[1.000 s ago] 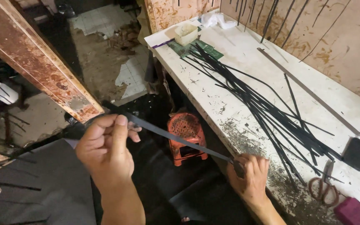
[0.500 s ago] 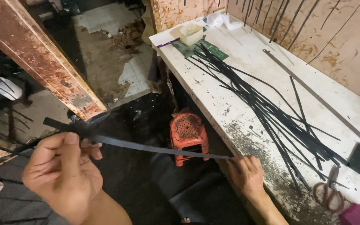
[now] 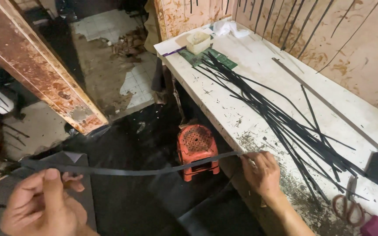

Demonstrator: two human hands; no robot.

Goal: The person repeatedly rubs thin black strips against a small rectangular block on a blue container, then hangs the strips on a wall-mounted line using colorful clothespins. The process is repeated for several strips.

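Both your hands stretch one long black strip (image 3: 145,169) across the lower frame. Your left hand (image 3: 44,205) pinches its left end; your right hand (image 3: 261,172) grips the other end at the white workbench (image 3: 241,118) edge.

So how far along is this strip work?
A good pile of black strips already lies on the white bench. One more strip is in hand now, stretched between the left hand and the right hand at the bench edge. Scissors lie unused nearby. How many strips are left, the picture does not show.
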